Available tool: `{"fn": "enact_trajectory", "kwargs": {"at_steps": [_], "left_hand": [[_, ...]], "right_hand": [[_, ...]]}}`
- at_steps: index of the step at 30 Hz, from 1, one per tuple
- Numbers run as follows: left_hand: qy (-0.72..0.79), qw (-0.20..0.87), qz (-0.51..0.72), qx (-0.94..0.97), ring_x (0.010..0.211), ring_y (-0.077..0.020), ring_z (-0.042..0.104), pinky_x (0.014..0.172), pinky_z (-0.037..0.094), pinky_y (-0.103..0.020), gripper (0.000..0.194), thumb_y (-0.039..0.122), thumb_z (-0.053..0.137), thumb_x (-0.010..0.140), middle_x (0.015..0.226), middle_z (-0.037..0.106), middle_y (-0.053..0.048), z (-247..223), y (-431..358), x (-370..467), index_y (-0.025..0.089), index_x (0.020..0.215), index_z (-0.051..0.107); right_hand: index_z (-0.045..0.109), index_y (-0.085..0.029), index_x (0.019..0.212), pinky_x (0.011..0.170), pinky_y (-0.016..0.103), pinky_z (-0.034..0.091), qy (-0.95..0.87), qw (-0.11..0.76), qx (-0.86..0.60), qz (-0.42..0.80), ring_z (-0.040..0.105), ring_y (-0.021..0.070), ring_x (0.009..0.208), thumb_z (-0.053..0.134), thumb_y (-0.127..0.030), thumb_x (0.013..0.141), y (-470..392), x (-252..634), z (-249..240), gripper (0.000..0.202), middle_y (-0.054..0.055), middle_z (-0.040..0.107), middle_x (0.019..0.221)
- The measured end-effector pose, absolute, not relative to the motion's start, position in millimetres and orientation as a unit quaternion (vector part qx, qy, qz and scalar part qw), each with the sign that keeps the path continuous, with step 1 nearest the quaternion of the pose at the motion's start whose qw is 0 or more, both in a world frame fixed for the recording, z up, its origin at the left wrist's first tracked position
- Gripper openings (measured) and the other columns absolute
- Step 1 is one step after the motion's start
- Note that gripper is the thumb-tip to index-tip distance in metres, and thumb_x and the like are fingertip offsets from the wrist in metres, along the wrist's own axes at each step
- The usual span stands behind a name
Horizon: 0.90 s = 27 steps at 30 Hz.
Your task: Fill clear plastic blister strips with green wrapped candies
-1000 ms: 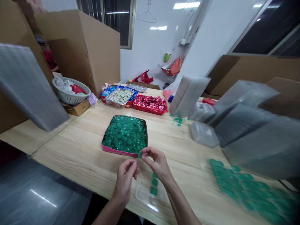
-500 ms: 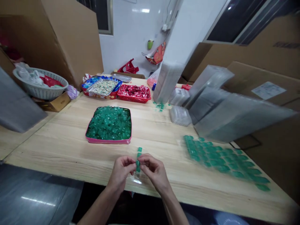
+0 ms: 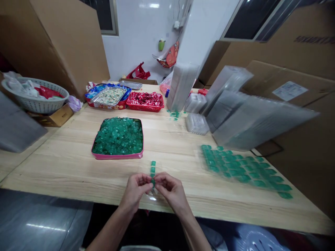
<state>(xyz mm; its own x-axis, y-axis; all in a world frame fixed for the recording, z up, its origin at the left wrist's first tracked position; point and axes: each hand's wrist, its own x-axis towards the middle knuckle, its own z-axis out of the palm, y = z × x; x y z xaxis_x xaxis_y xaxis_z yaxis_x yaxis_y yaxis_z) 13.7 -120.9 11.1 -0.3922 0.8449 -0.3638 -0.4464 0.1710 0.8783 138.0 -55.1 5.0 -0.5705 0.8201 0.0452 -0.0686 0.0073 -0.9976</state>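
Observation:
My left hand (image 3: pixel 136 192) and my right hand (image 3: pixel 171 191) meet near the table's front edge. Their thumbs and fingertips pinch a small translucent green piece (image 3: pixel 153 182) from both sides. Under the fingers lies a clear plastic tray (image 3: pixel 152 198), its outline hard to make out. A short column of green squares (image 3: pixel 153 163) runs away from my fingertips in it. Beyond my left hand stands a pink-rimmed tray (image 3: pixel 119 156) heaped with green pieces (image 3: pixel 117 136).
On the right, clear sheets filled with rows of green pieces (image 3: pixel 243 170) lie before stacked clear plastic trays (image 3: pixel 235 118). A red basket (image 3: pixel 145 108) of red packets and a metal tray (image 3: pixel 110 96) stand at the back. A grey colander (image 3: pixel 36 101) sits left.
The view has turned slightly right, so the table's things sit further left. My hands stay together at the column, where another green square now shows just beyond my fingertips.

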Motion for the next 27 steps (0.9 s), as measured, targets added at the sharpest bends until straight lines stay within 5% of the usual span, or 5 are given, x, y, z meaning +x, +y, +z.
{"fn": "enact_trajectory", "kwargs": {"at_steps": [8,17,23,27], "left_hand": [[0.548,0.521,0.616,0.221,0.060,-0.0107,0.054,0.059,0.041,-0.021,0.019,0.006,0.067,0.049,0.062,0.061,0.001,16.5,-123.2,11.0,0.013,0.066,0.065],[0.577,0.499,0.574,0.297,0.060,-0.0112,0.053,0.059,0.040,-0.021,0.013,0.008,0.063,0.055,0.063,0.060,0.000,13.3,-121.4,5.0,0.014,0.066,0.062],[0.668,0.427,0.466,0.393,0.055,-0.0131,0.052,0.055,0.039,-0.023,0.011,0.007,0.055,0.061,0.057,0.058,0.000,-3.0,-129.3,7.9,0.014,0.063,0.063],[0.726,0.324,0.366,0.484,0.060,-0.0136,0.052,0.059,0.037,-0.024,0.018,0.002,0.050,0.062,0.062,0.056,0.000,-0.9,-135.2,14.3,0.015,0.063,0.062]], "right_hand": [[0.061,-0.018,0.074,0.054,0.021,0.041,-0.609,0.323,-0.285,0.666,0.050,0.0104,0.058,0.070,-0.022,0.065,-57.2,136.2,10.2,0.013,-0.001,0.056,0.070],[0.059,-0.017,0.080,0.057,0.021,0.040,-0.604,0.244,-0.315,0.690,0.051,0.0106,0.060,0.070,-0.027,0.067,-54.2,139.1,8.5,0.020,-0.002,0.056,0.066],[0.057,-0.017,0.073,0.052,0.022,0.036,-0.694,0.195,-0.352,0.597,0.046,0.0111,0.055,0.058,-0.020,0.073,-65.4,145.0,-2.1,0.003,-0.003,0.051,0.059],[0.059,-0.017,0.070,0.056,0.023,0.036,-0.786,0.178,-0.381,0.453,0.049,0.0129,0.060,0.052,-0.011,0.073,-75.2,146.5,-7.4,0.009,-0.001,0.053,0.064]]}}
